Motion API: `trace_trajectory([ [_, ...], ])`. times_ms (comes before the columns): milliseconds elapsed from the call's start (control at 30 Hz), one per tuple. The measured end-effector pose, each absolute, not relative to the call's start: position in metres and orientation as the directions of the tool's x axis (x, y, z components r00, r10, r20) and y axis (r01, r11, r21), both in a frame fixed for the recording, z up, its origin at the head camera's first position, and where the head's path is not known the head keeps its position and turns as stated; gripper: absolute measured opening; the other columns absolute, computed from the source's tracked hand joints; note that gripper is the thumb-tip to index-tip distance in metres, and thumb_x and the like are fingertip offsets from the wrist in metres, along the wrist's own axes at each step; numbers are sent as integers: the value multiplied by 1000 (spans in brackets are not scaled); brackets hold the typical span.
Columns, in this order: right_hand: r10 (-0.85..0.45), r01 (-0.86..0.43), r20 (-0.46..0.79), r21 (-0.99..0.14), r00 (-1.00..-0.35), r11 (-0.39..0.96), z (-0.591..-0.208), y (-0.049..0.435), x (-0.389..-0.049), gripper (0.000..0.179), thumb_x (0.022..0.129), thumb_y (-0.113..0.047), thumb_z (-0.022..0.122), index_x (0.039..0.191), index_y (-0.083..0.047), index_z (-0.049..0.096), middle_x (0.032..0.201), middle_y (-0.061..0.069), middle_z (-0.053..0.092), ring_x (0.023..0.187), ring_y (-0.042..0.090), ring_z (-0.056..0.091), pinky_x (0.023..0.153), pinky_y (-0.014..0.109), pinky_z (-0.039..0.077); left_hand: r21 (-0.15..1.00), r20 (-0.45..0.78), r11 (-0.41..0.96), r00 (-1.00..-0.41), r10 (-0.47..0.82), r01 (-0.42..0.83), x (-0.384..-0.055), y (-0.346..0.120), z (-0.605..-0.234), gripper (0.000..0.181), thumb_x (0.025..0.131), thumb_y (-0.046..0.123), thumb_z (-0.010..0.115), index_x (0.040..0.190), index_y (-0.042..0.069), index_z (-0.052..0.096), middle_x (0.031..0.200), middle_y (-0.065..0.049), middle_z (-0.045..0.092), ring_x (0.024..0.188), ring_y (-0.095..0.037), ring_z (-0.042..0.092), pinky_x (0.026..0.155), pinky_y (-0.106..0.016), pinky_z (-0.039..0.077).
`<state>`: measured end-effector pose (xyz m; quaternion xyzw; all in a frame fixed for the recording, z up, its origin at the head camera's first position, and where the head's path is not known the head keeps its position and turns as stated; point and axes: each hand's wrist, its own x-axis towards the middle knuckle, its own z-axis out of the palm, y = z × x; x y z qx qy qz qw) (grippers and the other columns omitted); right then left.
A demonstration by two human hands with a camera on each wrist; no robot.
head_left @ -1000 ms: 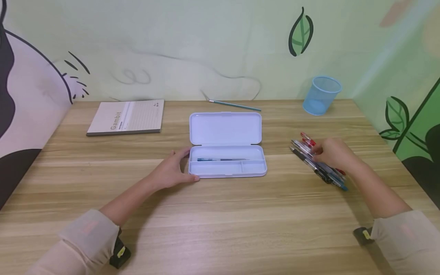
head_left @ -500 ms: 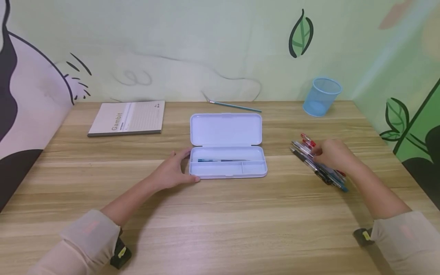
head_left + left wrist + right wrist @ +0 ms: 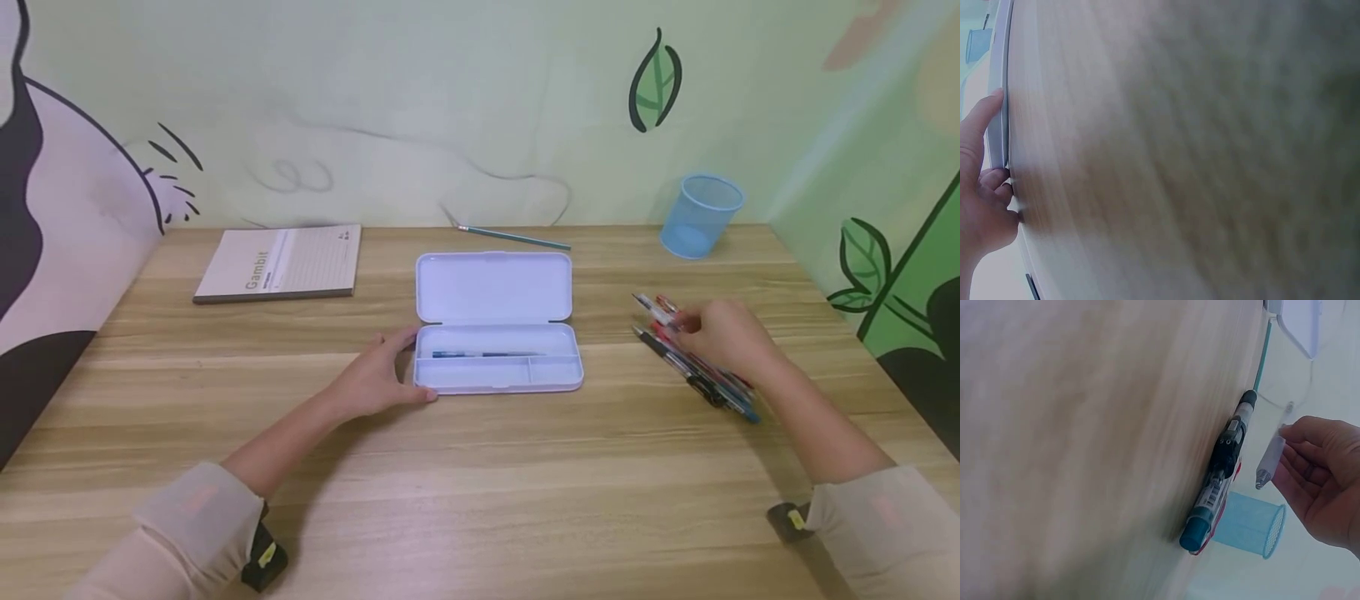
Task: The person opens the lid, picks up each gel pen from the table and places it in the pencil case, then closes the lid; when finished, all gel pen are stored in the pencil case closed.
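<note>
An open pale-lavender pencil case [image 3: 493, 287] lies mid-table with its lid folded back. One slim pen [image 3: 487, 354] with a blue end rests in its long rear compartment. My left hand [image 3: 372, 377] grips the case's left end, thumb at the front edge and fingers round the side; the left wrist view shows the thumb [image 3: 988, 109] against the wall. At the right, my right hand [image 3: 726, 335] pinches a clear-and-white pen [image 3: 1272, 453], raised off the pile with its tip pointing to the back left. Below lie several other pens [image 3: 693, 379], black, red and blue, partly hidden by the hand.
A Gambit notebook [image 3: 300, 262] lies at the back left. Along the rear edge by the wall is a green pencil [image 3: 517, 238]. A blue mesh pen cup [image 3: 701, 218] stands at the back right. The painted wall [image 3: 420, 100] borders the table.
The right hand has lifted the clear-and-white pen away from the other pens, its tip now higher toward the back. The left hand keeps its hold on the case. The head view has tilted slightly upward.
</note>
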<state>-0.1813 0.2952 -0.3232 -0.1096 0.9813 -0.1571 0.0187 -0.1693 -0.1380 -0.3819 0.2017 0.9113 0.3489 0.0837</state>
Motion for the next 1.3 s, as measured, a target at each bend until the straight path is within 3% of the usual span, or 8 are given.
trace_trajectory([
  [467, -214, -280, 215, -347, -953, 895, -322, 282, -181, 19, 79, -6, 66, 95, 3, 69, 81, 15, 67, 73, 27, 62, 63, 43, 50, 664, -9, 681, -907, 422, 310, -170, -138, -383, 91, 69, 33, 80, 139, -1, 34, 137, -19, 43, 128, -31, 36, 110, -49, 8],
  [867, -276, -362, 275, -344, -921, 866, -320, 258, -181, 15, 77, -3, 68, 90, 3, 70, 79, 12, 67, 71, 24, 62, 61, 38, 51, 675, -11, 675, -911, 413, 298, -169, -138, -383, 91, 69, 33, 80, 140, 1, 33, 137, -18, 43, 129, -33, 34, 110, -51, 9],
  [1300, -339, -403, 230, -353, -912, 844, -318, 225, -191, 16, 79, -1, 65, 94, 2, 69, 80, 10, 66, 74, 22, 61, 63, 35, 50, 669, 4, 672, -905, 425, 319, -169, -138, -383, 90, 69, 32, 80, 139, -1, 34, 136, -20, 44, 128, -31, 37, 111, -49, 8],
])
